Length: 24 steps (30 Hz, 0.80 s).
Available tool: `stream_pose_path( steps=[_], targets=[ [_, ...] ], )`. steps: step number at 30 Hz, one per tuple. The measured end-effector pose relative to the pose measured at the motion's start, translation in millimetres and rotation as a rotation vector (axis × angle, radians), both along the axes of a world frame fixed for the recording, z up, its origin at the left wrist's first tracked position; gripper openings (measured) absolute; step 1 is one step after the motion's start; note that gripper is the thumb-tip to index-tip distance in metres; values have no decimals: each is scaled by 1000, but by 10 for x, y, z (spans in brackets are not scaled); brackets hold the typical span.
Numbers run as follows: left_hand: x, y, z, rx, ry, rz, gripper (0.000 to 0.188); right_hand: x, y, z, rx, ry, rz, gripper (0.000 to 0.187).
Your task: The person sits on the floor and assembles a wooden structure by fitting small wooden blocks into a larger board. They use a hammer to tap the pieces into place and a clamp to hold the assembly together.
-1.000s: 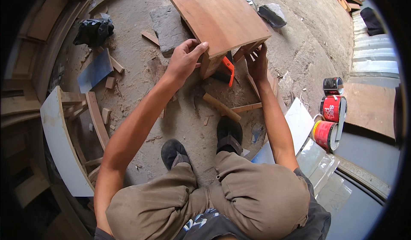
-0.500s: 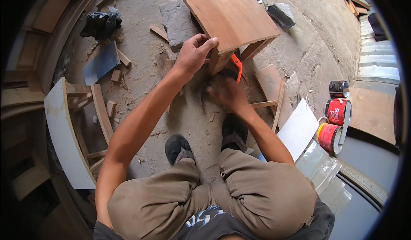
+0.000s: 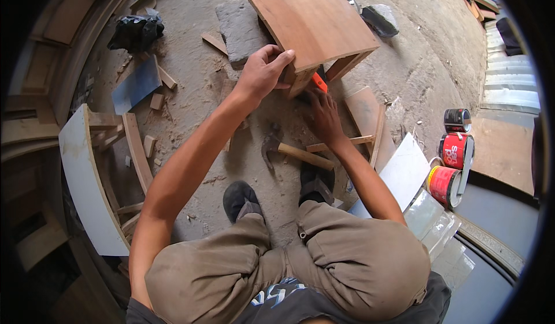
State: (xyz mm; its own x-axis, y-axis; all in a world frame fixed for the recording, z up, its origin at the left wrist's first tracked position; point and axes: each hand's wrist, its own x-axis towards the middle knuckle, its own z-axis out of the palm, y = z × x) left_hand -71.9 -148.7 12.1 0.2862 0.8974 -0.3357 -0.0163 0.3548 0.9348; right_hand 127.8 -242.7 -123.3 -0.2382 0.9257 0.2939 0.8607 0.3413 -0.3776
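Observation:
A brown wooden box [image 3: 309,20] with an open near end stands in front of me. My left hand [image 3: 263,75] grips its near left corner, thumb on the top panel and fingers against the side. Below the open end, my right hand [image 3: 325,116] has its fingers closed over the lower part of an orange-handled tool [image 3: 318,82]. The rest of that tool is hidden by the hand and box. A claw hammer [image 3: 306,156] rests between my hands and feet, its wooden handle passing in front of my right shoe.
A grey block [image 3: 240,32] lies left of the box, and a stone [image 3: 380,21] to its right. Wood offcuts and a blue board [image 3: 137,85] lie at left, near a white-faced frame [image 3: 92,185]. Red cans [image 3: 445,185] and a white sheet [image 3: 399,176] are at right.
My right hand has let go of the hammer and moved up and right to the orange handle. The hammer now lies in full view. The left hand and box have stayed put.

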Motion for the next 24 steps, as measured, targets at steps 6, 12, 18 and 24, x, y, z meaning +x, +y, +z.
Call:
stream_pose_path(
  steps=[6,12,18,24],
  targets=[
    [81,-38,66,-1,-51,-8,35,206,256,-237,-47,-295,81,47],
    [173,-88,-25,-6,-281,24,38,222,102,-169,-122,-265,70,43],
    [172,-83,12,31,-190,12,37,337,-85,-18,-67,-252,87,43],
    [22,-63,-115,22,-118,-52,37,826,-234,120,-213,-354,137,45]
  ],
)
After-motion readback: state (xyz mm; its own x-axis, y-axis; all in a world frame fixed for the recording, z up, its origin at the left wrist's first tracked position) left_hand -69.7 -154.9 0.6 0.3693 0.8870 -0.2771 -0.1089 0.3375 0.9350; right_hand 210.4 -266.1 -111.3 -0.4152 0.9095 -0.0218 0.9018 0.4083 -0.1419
